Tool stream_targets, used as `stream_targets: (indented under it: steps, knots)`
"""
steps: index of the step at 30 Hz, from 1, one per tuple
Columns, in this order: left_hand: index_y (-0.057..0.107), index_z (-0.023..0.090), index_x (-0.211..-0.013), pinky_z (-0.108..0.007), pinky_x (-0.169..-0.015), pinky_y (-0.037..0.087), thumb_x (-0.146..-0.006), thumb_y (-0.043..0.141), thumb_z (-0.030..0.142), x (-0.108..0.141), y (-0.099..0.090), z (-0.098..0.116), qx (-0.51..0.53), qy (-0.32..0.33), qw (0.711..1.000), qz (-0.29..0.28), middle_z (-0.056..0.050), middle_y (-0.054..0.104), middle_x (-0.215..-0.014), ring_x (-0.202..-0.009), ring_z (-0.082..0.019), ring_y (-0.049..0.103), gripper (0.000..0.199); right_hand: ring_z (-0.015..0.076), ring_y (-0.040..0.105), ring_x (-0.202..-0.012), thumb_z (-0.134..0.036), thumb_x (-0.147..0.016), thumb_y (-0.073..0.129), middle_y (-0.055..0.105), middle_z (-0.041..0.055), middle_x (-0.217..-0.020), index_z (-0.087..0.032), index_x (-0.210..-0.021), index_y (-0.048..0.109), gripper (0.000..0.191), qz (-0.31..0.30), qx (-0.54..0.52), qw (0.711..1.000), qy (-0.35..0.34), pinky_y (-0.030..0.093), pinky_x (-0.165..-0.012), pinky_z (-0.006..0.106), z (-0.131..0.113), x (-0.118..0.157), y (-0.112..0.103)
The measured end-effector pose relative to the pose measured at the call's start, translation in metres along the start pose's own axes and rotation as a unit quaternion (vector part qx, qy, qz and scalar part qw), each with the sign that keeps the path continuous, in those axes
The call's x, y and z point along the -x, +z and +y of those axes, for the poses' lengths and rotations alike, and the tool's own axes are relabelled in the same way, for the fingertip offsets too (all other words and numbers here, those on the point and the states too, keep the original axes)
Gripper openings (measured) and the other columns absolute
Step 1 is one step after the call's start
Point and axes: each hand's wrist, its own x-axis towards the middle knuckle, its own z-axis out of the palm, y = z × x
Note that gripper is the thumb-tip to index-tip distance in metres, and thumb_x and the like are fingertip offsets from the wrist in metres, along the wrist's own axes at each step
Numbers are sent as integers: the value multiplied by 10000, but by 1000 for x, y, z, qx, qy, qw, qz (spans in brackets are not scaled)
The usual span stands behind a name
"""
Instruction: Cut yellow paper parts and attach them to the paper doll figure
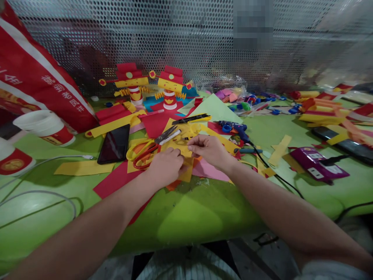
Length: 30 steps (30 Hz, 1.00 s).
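Both my hands are over a pile of coloured paper at the middle of the green table. My left hand (166,167) has its fingers curled together on yellow paper (186,175); anything inside them is hidden. To its right, my right hand (211,151) pinches with thumb and forefinger, and what lies between the tips is too small to name. Red-handled scissors (145,156) lie just beyond my left hand. Two paper figures with red hats stand behind the pile, one on the left (132,83) and one on the right (171,87).
A black phone (114,144), white-and-red cups (46,128) and a red bag (43,74) are at the left. A blue glue gun (236,129) with a black cable lies right of centre. Farther right are a purple power socket (317,163) and a dark phone (346,144).
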Motion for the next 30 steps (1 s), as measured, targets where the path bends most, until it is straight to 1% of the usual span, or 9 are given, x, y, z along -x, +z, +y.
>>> stream_targets:
  steps: [5, 7, 9, 11, 15, 16, 18, 22, 30]
  knots:
    - [667, 91, -854, -382, -648, 451, -825, 404, 172, -1, 5, 3, -10, 15, 1000, 25, -172, 627, -826, -863, -309, 582, 277, 72, 537, -454, -307, -607, 693, 574, -41, -540, -175, -676, 597, 177, 8, -25, 999, 24, 437, -474, 226, -1, 0, 2]
    - [664, 107, -814, -380, -659, 450, -791, 421, 147, -2, 5, 0, 48, -20, 998, 35, -157, 641, -822, -838, -293, 590, 248, 73, 536, -437, -309, -588, 710, 554, -51, -510, -174, -666, 582, 201, 16, -43, 998, 41, 432, -457, 220, -4, 0, 2]
    - [655, 139, -765, -359, -670, 453, -758, 459, 157, -3, 2, -5, 174, -83, 980, 57, -110, 652, -789, -777, -248, 597, 197, 72, 537, -429, -283, -580, 714, 543, -59, -496, -175, -670, 569, 202, 27, -71, 995, 60, 433, -445, 214, -8, -1, 2]
    - [636, 160, -726, -312, -635, 456, -728, 512, 181, -4, -2, -10, 359, -149, 917, 85, -49, 636, -701, -661, -180, 585, 126, 70, 541, -426, -240, -568, 715, 543, -67, -503, -176, -688, 564, 203, 41, -106, 990, 79, 435, -436, 210, -10, -1, 1]
    - [606, 156, -718, -215, -508, 429, -690, 596, 178, -4, -9, -16, 668, -210, 704, 118, 24, 561, -564, -491, -82, 521, 36, 70, 551, -445, -186, -536, 721, 567, -68, -536, -174, -739, 585, 244, 39, -163, 980, 103, 450, -442, 210, -14, 0, 1]
    - [608, 153, -723, -204, -504, 433, -683, 608, 161, -4, -10, -16, 704, -210, 668, 121, 27, 563, -562, -488, -74, 529, 41, 71, 555, -455, -190, -531, 729, 572, -66, -539, -175, -746, 590, 257, 33, -171, 979, 107, 454, -449, 212, -14, 1, 1]
    - [615, 147, -738, -198, -527, 460, -676, 620, 128, -4, -10, -16, 741, -207, 626, 125, 25, 589, -588, -508, -73, 568, 65, 75, 560, -472, -211, -510, 756, 577, -64, -542, -178, -750, 597, 290, 21, -181, 977, 113, 461, -461, 217, -15, 2, 2]
    - [624, 145, -774, -210, -604, 508, -689, 618, 93, -5, -9, -14, 758, -213, 599, 149, 17, 641, -711, -578, -81, 627, 100, 82, 563, -482, -266, -437, 809, 578, -63, -545, -180, -710, 594, 358, 19, -200, 972, 123, 471, -473, 231, -16, 4, 4]
    - [647, 141, -865, -223, -674, 523, -696, 636, 104, -5, -7, -12, 737, -209, 621, 166, -11, 671, -860, -650, -71, 626, 173, 92, 571, -528, -298, -465, 801, 559, -59, -554, -179, -632, 569, 310, 23, -183, 976, 116, 453, -481, 234, -16, 6, 8]
